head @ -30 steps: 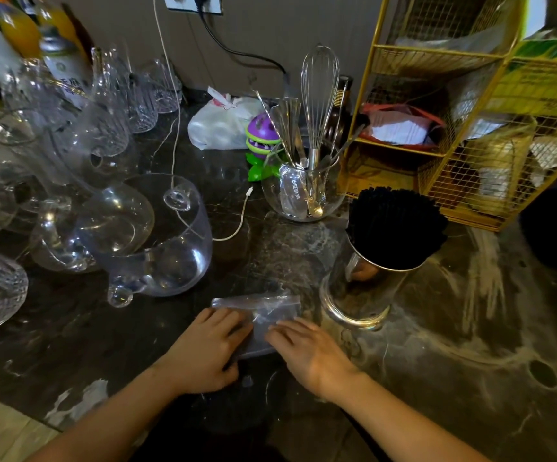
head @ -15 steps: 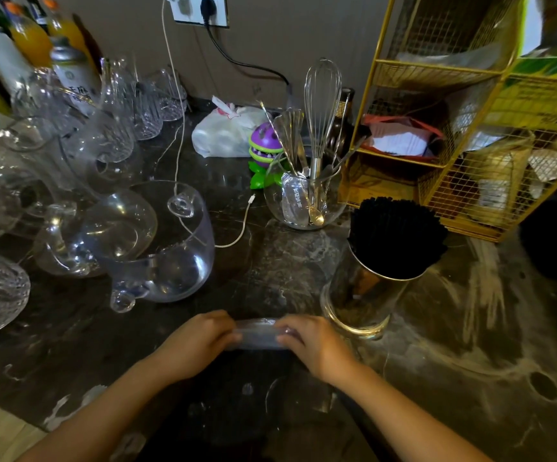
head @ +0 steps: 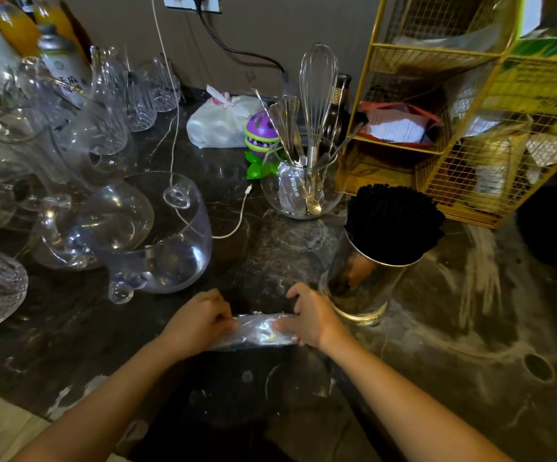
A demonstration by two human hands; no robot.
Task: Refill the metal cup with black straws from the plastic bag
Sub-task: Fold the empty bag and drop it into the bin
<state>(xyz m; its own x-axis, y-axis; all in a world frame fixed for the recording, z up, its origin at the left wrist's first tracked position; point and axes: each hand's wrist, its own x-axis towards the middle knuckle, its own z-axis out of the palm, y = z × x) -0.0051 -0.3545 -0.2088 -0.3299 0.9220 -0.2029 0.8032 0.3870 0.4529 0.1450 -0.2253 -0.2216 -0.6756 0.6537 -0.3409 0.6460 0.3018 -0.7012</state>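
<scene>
A shiny metal cup [head: 362, 285] stands on the dark marble counter, right of centre, packed with black straws [head: 392, 223] that fan out above its rim. Just left of the cup's base lies a clear plastic bag [head: 257, 333], folded into a narrow strip with no straws visible in it. My left hand [head: 198, 320] grips the bag's left end and my right hand [head: 310, 316] grips its right end, fingers curled over the fold. My right hand is close beside the cup's base.
Clear glass pitchers and cups [head: 143, 235] crowd the left side. A glass bowl of utensils with a whisk [head: 303, 181] stands behind, next to a purple toy [head: 260, 135] and a white bag [head: 220, 123]. A yellow wire rack [head: 463, 128] fills the right rear. A white cable [head: 237, 221] trails across the counter.
The flat bag has been folded over toward me into a narrow strip. Both hands went from pressing on it to gripping its two ends.
</scene>
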